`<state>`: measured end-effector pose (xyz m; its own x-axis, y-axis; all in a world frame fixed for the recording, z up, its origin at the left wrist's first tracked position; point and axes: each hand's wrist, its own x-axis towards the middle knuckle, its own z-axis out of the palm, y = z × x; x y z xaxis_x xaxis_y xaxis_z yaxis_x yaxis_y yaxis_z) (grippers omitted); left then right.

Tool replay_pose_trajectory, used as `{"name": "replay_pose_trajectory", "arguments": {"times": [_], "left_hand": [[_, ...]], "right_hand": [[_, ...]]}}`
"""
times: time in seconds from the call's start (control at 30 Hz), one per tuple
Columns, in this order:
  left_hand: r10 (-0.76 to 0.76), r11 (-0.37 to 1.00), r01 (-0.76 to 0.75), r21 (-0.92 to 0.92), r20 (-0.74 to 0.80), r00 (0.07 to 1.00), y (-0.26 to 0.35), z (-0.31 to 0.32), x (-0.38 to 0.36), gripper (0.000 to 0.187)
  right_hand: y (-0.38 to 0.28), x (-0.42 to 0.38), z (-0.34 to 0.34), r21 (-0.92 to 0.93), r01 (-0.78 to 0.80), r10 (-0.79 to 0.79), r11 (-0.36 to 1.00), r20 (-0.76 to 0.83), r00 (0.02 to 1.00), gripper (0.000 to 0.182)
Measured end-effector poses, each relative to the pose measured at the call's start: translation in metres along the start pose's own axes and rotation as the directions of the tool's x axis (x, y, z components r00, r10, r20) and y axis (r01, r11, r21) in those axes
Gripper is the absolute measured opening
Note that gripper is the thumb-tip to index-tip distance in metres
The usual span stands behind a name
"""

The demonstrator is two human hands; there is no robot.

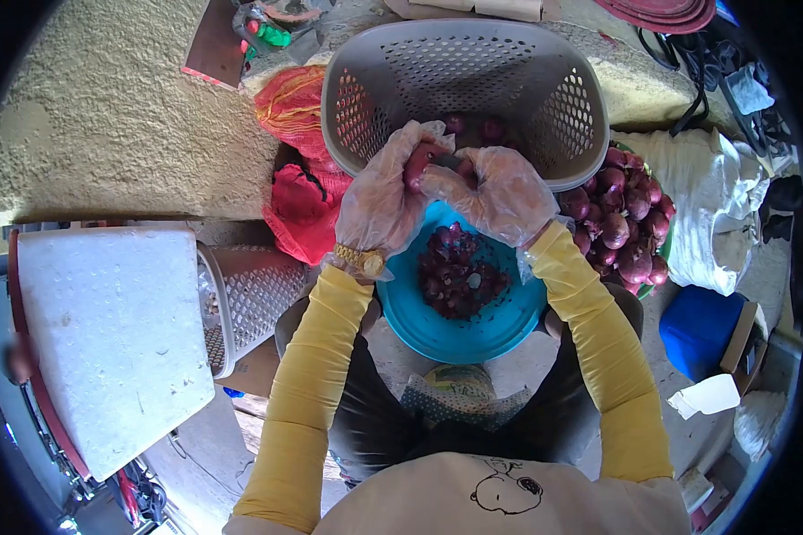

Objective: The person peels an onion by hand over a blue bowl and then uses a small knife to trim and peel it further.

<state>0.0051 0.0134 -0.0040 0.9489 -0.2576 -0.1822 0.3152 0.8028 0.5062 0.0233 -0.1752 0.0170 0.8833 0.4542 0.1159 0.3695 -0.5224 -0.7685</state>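
My left hand [386,192], in a clear plastic glove, is closed around a red onion [418,168] above the near rim of the grey basket. Close against it, my right hand [501,189], gloved the same way, has its fingers curled together; a small dark thing shows at its fingertips, too hidden to name. Below both hands stands a turquoise basin [410,325] with dark red onion skins [459,276] in it. Several red onions [492,129] lie inside the perforated grey basket [464,40]. A heap of unpeeled red onions [629,214] sits right of my right hand.
A red mesh sack [299,107] lies left of the basket. White sacking [709,205] and a blue container [700,330] are at the right. At the left are a white foam board [111,339] and a tipped light basket [263,294].
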Motion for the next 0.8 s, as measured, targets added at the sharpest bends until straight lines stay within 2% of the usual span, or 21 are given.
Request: {"name": "replay_pose_trajectory", "arguments": {"times": [0.03,0.1,0.23,0.33,0.4,0.5,0.6,0.8], "left_hand": [[-0.003,1.0,0.003,0.006,-0.025,1.0,0.0,0.002,0.0,0.034],[-0.008,1.0,0.008,0.01,-0.051,0.999,0.001,0.005,-0.001,0.034],[0.014,0.998,-0.011,0.059,-0.035,0.999,0.001,0.005,-0.001,0.034],[0.001,0.999,0.001,0.036,-0.055,0.998,0.001,0.007,-0.002,0.034],[-0.012,1.0,0.013,0.009,-0.082,0.997,0.002,0.01,-0.003,0.033],[-0.007,1.0,0.01,0.029,-0.126,0.992,0.004,0.01,-0.004,0.033],[-0.001,0.997,0.011,0.071,-0.138,0.99,0.007,0.003,-0.002,0.034],[-0.03,0.995,0.036,0.092,-0.07,0.997,0.003,0.007,-0.003,0.035]], "right_hand": [[-0.001,0.001,-0.002,0.001,0.003,-0.003,1.0,0.0,1.0,0.067],[-0.005,0.002,-0.009,0.049,-0.092,0.085,0.995,0.134,0.987,0.067],[0.002,0.0,-0.002,0.091,-0.073,0.062,0.993,0.124,0.99,0.066],[0.0,-0.001,-0.002,0.085,-0.01,-0.001,0.996,0.13,0.992,0.064],[0.004,-0.004,0.001,-0.172,0.125,-0.105,0.977,0.121,0.987,0.06],[0.001,-0.003,0.001,-0.078,0.198,-0.193,0.977,0.062,0.979,0.059],[-0.005,-0.002,-0.007,-0.081,0.101,-0.101,0.992,0.007,0.995,0.06],[-0.006,-0.002,-0.009,-0.076,0.029,-0.029,0.997,-0.001,1.0,0.066]]}}
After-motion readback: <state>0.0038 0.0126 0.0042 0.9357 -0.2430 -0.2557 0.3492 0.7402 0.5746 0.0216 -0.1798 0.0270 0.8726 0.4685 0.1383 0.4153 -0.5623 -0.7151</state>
